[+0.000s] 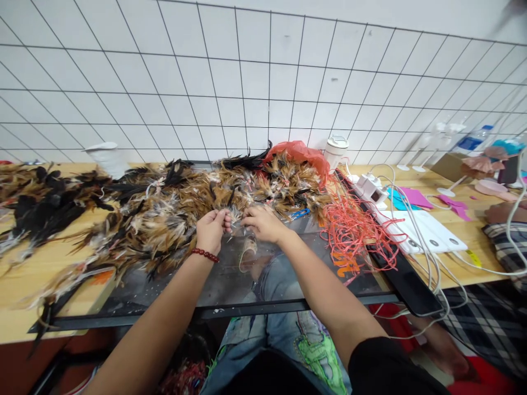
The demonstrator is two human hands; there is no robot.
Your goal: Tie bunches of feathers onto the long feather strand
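Note:
A big heap of brown, black and white feathers (164, 208) covers the wooden bench and a clear plastic sheet (230, 280) in front of me. My left hand (212, 227), with a red bead bracelet on its wrist, is closed in a pinch on a few feathers at the heap's near edge. My right hand (263, 222) sits a little to the right of it, fingers curled and pinched on the same small bunch of feathers (236, 219). The two hands almost touch.
A tangle of red strings (354, 230) lies right of the heap, with a red plastic bag (300, 153) behind. Further right are a white cup (335, 151), white cables and a power strip (370, 189), a white board (420, 227) and pink paper. Another person's arm (504, 211) rests at the far right.

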